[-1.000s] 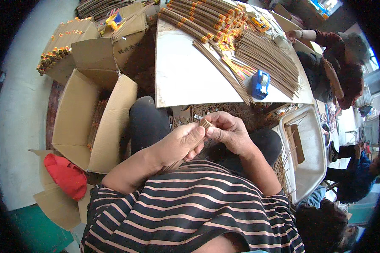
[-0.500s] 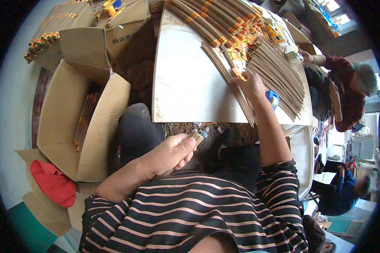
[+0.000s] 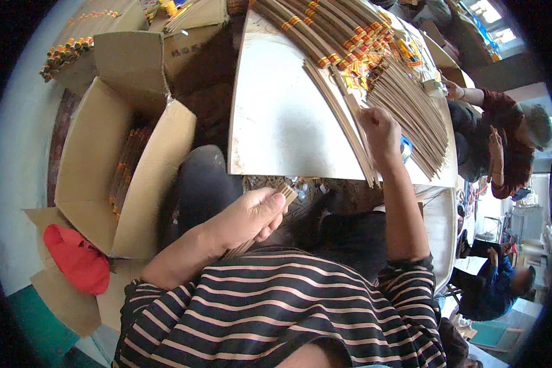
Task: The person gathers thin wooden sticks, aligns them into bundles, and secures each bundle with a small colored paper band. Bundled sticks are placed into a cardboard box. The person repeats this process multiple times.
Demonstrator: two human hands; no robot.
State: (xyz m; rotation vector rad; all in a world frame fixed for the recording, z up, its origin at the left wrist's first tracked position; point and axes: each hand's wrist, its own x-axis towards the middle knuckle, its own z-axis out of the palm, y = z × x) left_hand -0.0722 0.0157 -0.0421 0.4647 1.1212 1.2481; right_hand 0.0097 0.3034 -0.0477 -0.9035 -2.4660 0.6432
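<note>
- Looking down from a head camera, a person in a striped shirt sits before a pale surface that fills the upper centre of the frame.
- Left hand, centre of frame, is closed in a fist around a small bundle of thin brown sticks; their squared ends poke out just past the thumb, over the lap.
- Right hand, right of centre, is reached out onto the surface with its fingers curled over loose sticks fanned along the right side; whether it has pinched any is hard to tell from this angle.
- Banded stick bundles with orange and yellow wrappers lie at the top centre of the surface.
- An open cardboard box at the left holds more bundles; a red cloth lies below it at lower left.
- Another person sits at the right edge.
- Handling judgement: the sticks look light, thin and stiff but likely snap if bent; loose ones would slide apart, so a firm wrap around the middle of the bundle, ends kept level, seems the safest hold.
</note>
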